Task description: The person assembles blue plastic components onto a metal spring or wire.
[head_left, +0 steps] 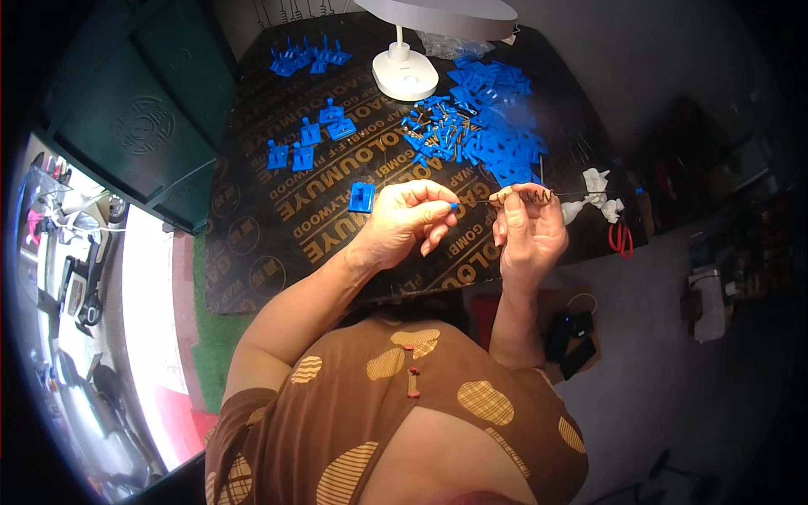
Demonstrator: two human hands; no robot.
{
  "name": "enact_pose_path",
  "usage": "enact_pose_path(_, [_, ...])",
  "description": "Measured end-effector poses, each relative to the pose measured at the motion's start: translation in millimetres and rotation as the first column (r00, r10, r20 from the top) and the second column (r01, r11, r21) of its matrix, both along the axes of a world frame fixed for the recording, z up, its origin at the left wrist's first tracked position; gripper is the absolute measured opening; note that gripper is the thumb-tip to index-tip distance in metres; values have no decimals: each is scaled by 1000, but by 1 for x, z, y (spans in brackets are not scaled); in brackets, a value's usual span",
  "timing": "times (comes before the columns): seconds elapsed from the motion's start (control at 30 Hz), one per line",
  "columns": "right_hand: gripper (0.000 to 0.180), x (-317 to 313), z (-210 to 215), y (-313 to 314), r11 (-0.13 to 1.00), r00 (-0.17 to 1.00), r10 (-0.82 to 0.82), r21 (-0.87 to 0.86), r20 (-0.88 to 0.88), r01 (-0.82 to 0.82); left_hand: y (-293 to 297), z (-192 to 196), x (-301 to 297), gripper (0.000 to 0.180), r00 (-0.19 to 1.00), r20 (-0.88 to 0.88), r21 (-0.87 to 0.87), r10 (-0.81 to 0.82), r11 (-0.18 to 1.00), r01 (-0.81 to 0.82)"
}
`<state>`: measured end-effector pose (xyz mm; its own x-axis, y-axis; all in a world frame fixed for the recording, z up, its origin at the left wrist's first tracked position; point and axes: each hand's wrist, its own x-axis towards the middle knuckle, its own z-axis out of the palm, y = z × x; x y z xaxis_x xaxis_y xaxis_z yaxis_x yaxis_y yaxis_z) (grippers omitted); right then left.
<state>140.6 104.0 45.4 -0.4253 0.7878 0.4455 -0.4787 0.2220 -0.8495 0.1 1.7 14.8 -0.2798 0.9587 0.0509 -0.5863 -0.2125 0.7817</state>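
Both hands are above the near part of the dark worktop (269, 206), between the middle of its near edge and the near right corner. The left hand (402, 220) has a narrow grip: its thumb and forefinger are pressed together on a small blue piece (454, 207), which shows at the fingertips. The right hand (528, 240) also pinches narrowly, and holds a dark wire (544, 197) with a coiled part at its fingers. A thin straight length of the wire runs toward the blue piece; how exactly they join, I cannot tell. Another straight end points to the right edge.

Just beside the left hand lies a square blue part (361, 197). A few similar blue holders (310, 133) stand nearer to the left edge, and a further group (308, 56) is near the far left corner. At the far edge there is a white lamp (405, 76). On the right half lie a heap of small blue pins (439, 130) and a pile of flat blue plates (511, 151). Near the right edge are white crumpled paper (596, 187) and a red-handled tool (621, 240).
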Motion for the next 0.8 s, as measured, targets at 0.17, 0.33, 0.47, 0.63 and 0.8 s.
enact_pose_path(0.17, [8,0,-1,0,999,1000,-12,37,2,12,0,1,0,16,1000,-1,1,1,1000,-1])
enact_pose_path(0.33, [8,2,1,2,998,997,-22,60,76,18,0,0,2,15,996,-86,-23,28,999,-30])
enact_pose_path(0.47, [7,-1,-2,3,997,993,66,29,94,-69,0,-1,4,16,986,-159,-31,48,998,-53])
enact_pose_path(0.63, [5,-7,-10,6,996,983,90,-34,157,-86,2,-3,7,17,987,-142,-38,78,996,-84])
enact_pose_path(0.8, [8,-12,-15,13,965,967,217,-179,132,-192,2,-5,3,17,990,-126,-83,64,994,-75])
